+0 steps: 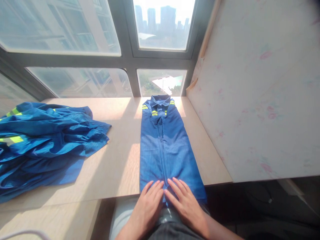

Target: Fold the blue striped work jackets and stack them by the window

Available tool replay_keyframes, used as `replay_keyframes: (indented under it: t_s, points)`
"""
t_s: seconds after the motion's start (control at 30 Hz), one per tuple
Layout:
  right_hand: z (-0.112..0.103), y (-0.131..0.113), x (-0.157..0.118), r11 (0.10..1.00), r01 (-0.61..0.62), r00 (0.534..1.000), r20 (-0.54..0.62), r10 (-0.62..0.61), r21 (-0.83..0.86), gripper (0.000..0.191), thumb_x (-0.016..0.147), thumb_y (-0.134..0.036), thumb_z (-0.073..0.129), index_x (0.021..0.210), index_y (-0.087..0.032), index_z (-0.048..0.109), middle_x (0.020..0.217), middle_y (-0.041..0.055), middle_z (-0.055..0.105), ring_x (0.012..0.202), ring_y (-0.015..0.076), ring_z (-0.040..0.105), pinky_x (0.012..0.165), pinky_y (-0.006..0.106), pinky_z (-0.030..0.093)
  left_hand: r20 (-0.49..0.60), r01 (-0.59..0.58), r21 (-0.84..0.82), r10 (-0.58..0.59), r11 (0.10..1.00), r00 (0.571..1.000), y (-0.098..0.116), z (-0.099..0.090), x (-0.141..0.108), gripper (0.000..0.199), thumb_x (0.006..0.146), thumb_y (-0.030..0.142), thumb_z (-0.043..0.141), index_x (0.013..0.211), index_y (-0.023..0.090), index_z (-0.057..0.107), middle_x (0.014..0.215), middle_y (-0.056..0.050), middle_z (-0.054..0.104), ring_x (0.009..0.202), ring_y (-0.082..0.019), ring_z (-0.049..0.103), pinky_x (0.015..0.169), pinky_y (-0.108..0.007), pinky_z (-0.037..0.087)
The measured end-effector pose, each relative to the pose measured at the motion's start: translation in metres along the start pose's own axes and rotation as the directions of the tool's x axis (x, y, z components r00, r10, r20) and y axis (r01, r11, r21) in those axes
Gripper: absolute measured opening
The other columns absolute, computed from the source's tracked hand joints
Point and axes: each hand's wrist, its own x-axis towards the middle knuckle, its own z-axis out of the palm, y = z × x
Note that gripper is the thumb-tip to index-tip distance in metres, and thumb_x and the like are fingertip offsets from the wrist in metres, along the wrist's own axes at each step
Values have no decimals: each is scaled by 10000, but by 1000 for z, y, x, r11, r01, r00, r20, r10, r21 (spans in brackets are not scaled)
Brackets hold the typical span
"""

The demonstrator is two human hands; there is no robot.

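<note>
A blue garment (163,143) with a collar and yellow-green stripes lies folded into a long flat shape, its collar toward the window. Its near end reaches the table's front edge. My left hand (150,203) rests on the near end, fingers stretched out and slightly apart. Beside it, my right hand (183,200) lies on the same end with its fingers spread. The fingertips of both hands are close together near the garment's middle line. Neither hand grips anything visible.
A crumpled blue garment (55,140) with yellow-green stripes lies at the left of the wooden table (120,133). Windows (160,56) stand behind the table. A pale flowered panel (257,100) rises along the right side. A white curved object (27,232) shows at the lower left.
</note>
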Motion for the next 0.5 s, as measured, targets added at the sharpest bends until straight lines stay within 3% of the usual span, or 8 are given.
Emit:
replay_keyframes:
  t_s: [0.2, 0.33, 0.5]
  points:
    - [-1, -9, 12, 999, 38, 996, -84, -37, 18, 427, 997, -211, 460, 1411, -197, 561, 1539, 73, 496, 1393, 297, 436, 1086, 455, 462, -164, 67, -193, -99, 979, 981, -2, 5, -3, 414, 821, 98, 520, 1229, 163, 543, 1199, -136, 694, 1141, -253, 659, 1031, -446, 549]
    - [10, -14, 18, 999, 47, 994, -98, -45, 23, 382, 1002, -230, 490, 1369, -192, 588, 1431, 103, 600, 1285, 301, 535, 991, 457, 510, -139, 33, -276, -74, 961, 988, -5, 1, -7, 400, 823, 108, 527, 1212, 196, 543, 1119, -94, 718, 1046, -239, 692, 1047, -461, 538]
    - [13, -14, 21, 997, 46, 997, -63, -42, 59, 368, 984, -215, 555, 1349, -185, 591, 1299, 104, 679, 1207, 294, 594, 947, 432, 523, -24, 49, -369, -63, 928, 998, -15, -21, -4, 384, 917, 262, 568, 1293, 189, 557, 1182, -119, 718, 1109, -261, 677, 1025, -430, 534]
